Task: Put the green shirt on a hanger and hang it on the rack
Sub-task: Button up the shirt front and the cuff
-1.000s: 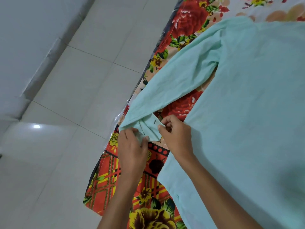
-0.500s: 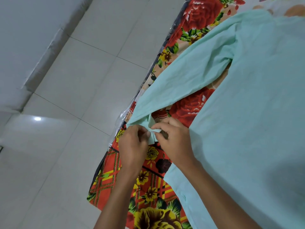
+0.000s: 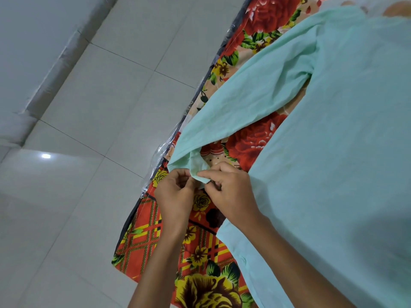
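The pale green shirt (image 3: 333,134) lies spread flat over a flowered bedsheet, its body filling the right side. One long sleeve (image 3: 240,103) runs down-left to the bed's edge, where its cuff (image 3: 196,165) is folded back. My left hand (image 3: 175,194) and my right hand (image 3: 231,192) meet at that cuff, and both pinch its fabric between fingertips. No hanger or rack is in view.
The red, yellow and green flowered bedsheet (image 3: 200,247) covers the bed, whose left edge runs diagonally. White floor tiles (image 3: 93,134) lie to the left, up to a white wall base (image 3: 53,70). A strip of clear plastic (image 3: 162,152) shows along the bed edge.
My two hands have come closer together on the cuff, and more of the cuff is folded back. The view has shifted slightly, so the shirt sits further right.
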